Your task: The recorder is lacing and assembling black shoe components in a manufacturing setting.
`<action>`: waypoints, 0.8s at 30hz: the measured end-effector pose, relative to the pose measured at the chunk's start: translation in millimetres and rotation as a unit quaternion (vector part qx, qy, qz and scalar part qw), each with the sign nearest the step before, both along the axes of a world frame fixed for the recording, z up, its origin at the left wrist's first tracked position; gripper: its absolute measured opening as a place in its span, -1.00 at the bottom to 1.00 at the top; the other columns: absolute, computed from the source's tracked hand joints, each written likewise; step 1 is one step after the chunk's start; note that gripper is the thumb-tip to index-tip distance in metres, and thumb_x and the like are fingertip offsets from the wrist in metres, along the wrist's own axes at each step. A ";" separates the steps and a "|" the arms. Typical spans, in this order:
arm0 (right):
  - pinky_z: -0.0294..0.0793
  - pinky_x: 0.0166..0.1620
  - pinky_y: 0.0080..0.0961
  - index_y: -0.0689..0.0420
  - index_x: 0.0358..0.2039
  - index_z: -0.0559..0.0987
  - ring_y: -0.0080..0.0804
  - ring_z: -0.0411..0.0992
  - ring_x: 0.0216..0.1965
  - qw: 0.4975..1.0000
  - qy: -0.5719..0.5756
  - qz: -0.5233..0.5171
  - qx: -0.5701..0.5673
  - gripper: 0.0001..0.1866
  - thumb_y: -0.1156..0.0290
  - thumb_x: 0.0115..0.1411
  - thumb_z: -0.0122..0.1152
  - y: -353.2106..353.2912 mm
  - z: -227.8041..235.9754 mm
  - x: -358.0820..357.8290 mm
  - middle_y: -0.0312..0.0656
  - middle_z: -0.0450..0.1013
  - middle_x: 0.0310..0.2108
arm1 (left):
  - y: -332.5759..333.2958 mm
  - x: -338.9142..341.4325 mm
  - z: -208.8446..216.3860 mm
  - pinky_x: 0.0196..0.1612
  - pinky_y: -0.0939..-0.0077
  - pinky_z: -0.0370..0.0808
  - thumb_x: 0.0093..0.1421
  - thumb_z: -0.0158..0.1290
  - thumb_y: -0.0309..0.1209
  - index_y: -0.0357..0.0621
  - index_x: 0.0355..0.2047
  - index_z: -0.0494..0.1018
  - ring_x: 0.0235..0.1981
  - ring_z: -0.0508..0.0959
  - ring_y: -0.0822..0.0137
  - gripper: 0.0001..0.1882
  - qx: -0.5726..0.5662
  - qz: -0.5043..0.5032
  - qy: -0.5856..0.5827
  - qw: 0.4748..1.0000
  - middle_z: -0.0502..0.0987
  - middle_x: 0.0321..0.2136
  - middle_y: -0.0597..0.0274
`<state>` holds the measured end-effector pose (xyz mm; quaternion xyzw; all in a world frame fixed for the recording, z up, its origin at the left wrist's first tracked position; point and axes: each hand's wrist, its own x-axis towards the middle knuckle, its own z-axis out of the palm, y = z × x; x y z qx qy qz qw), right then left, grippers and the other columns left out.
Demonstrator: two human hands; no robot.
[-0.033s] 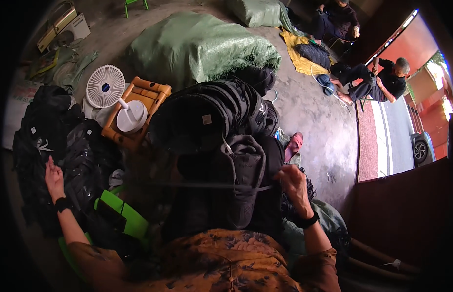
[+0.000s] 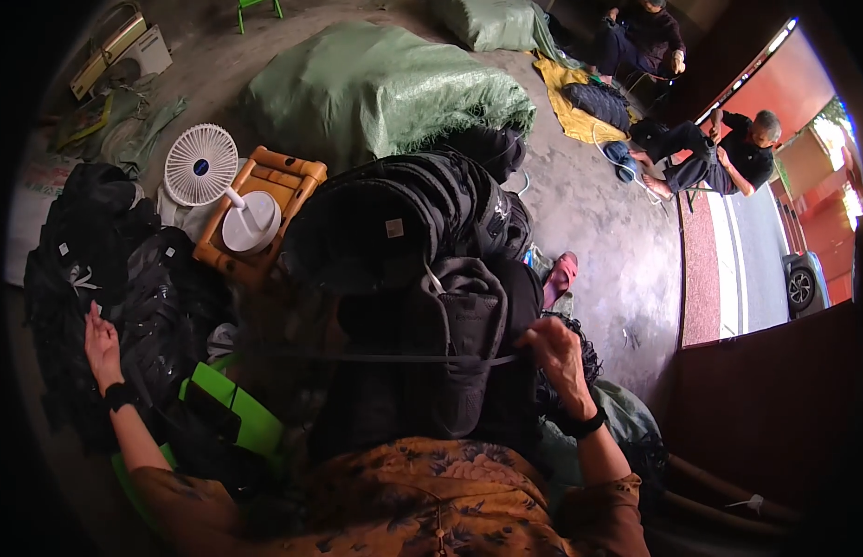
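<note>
A thin dark strap (image 2: pixel 394 357) runs level across my lap. Its right end is pinched between the thumb and fingers of my right hand (image 2: pixel 554 351); leftward it fades into shadow. My left hand (image 2: pixel 102 345) is held out far left, palm turned up and fingers stretched out, beside a heap of black bags (image 2: pixel 125 251). Whether the strap reaches that hand I cannot tell. Under the strap, on my knees, lies a tapered dark grey padded piece (image 2: pixel 469 320) with a mesh surface. Behind it, a stack of black, curved bag-like pieces (image 2: pixel 450 209) leans over my legs.
A white fan (image 2: pixel 251 223) stands on an orange-brown bamboo stool (image 2: pixel 302 176). Bright green plastic (image 2: pixel 237 408) is near my left forearm. A big green woven sack (image 2: pixel 357 88) lies ahead. Two seated people work at the right, near an open doorway; a pink slipper (image 2: pixel 561 274) lies closer.
My left hand has shifted very slightly down. The strap shows a little sharper and hangs slightly lower. Otherwise the scene looks the same.
</note>
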<state>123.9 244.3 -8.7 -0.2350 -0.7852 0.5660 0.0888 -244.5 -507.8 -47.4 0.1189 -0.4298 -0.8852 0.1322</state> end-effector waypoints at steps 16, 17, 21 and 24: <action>0.42 -0.35 -0.57 0.28 -0.37 0.54 -0.55 0.47 -0.47 0.994 -0.026 0.093 0.059 -0.85 0.43 0.24 0.17 -44.0 29.0 -8.2 -0.18 0.54 -0.54 | 268.7 176.5 28.8 -0.22 0.62 0.43 0.35 -0.05 -0.39 -0.20 -0.04 0.42 -0.38 0.49 0.49 -0.76 -0.181 -0.298 -0.026 0.937 0.47 -0.45 0.30; 0.41 -0.37 -0.57 0.28 -0.38 0.54 -0.55 0.46 -0.49 0.994 -0.018 0.090 0.060 -0.84 0.42 0.24 0.17 -43.9 29.0 -6.6 -0.18 0.54 -0.55 | 297.3 180.8 35.0 -0.24 0.63 0.44 0.33 -0.06 -0.44 -0.22 -0.05 0.42 -0.43 0.48 0.49 -0.77 -0.218 -0.332 -0.003 0.918 0.46 -0.49 0.30; 0.41 -0.40 -0.55 0.28 -0.39 0.54 -0.54 0.47 -0.51 0.993 -0.064 0.096 0.026 -0.82 0.40 0.23 0.17 -45.7 39.7 -11.3 -0.19 0.55 -0.56 | 409.2 201.8 51.9 -0.36 0.64 0.47 0.23 -0.02 -0.57 -0.27 -0.14 0.45 -0.53 0.51 0.51 -0.81 -0.275 -0.410 0.061 0.868 0.50 -0.56 0.29; 0.43 -0.43 -0.46 0.24 -0.41 0.54 -0.42 0.50 -0.54 0.990 -0.056 0.106 0.071 -0.83 0.38 0.20 0.20 -45.7 41.5 -14.0 -0.15 0.54 -0.56 | 462.3 218.2 28.2 -0.43 0.55 0.50 0.18 0.09 -0.57 -0.22 -0.19 0.47 -0.50 0.60 0.41 -0.83 -0.324 -0.421 0.129 0.837 0.58 -0.55 0.19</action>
